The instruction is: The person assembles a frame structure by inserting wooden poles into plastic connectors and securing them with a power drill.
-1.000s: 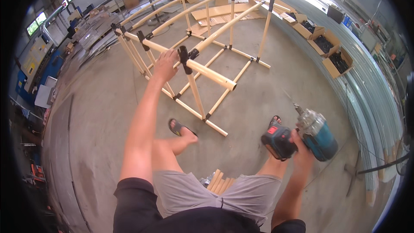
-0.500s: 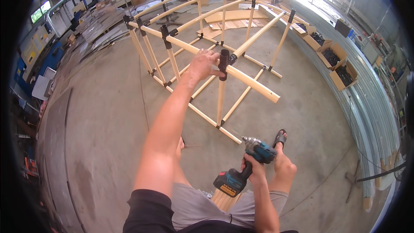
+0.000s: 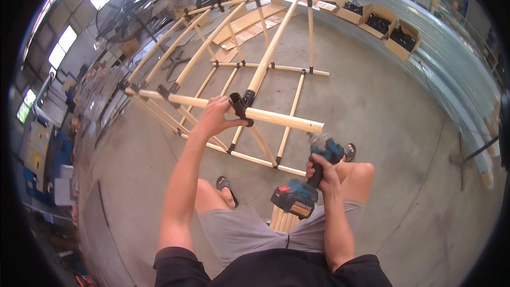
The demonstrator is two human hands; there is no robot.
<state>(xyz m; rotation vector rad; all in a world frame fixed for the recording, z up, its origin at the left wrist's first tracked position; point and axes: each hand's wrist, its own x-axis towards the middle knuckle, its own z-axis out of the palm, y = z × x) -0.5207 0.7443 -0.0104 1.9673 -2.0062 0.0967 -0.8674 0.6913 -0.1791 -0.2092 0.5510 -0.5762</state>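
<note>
drill [image 3: 311, 175] raised, seemingly toward round wooden pole [image 3: 276, 118].

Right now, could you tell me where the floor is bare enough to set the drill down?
Bare concrete floor lies right of the wooden frame, up to the cardboard boxes. Another patch is left of the left hand. Under the frame it is crowded with rails.

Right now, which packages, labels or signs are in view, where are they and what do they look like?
Three open cardboard boxes: upper right by the metal wall, brown, dark contents.
Drill battery label: on the drill in the right hand, orange-yellow patch on a teal and black pack.
No signs or screens clearly visible.
</note>
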